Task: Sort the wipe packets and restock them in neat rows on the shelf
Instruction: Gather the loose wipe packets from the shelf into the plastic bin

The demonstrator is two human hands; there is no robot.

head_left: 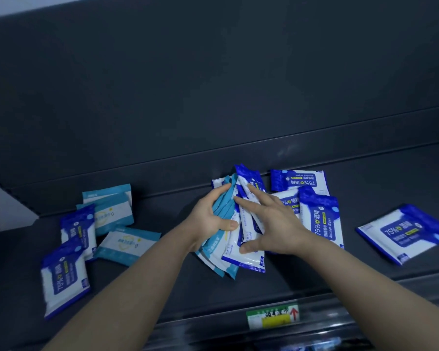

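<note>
1. The left hand (211,219) has its fingers curled over the top, and its thumb across the front, of a fanned bunch of soft plastic wipe packets (249,260). Some are pale blue and white, others dark blue and white, and the grip closes mainly round the pale blue ones.
2. The right hand (271,224) lies with straight, spread fingers on the dark blue packets of that bunch, its thumb resting near their lower edge.
3. The bunch is held tilted over the middle of the dark grey shelf (238,295).
4. Just to its right, three dark blue flat packets (322,221) overlap; a fourth dark blue packet (406,233) lies apart, farther right.
5. To the left, two pale blue packets (112,209) and two dark blue loose packets (64,279) lie partly overlapping.
6. A green, yellow and white price label (273,316) sits on the shelf's front edge.
</note>
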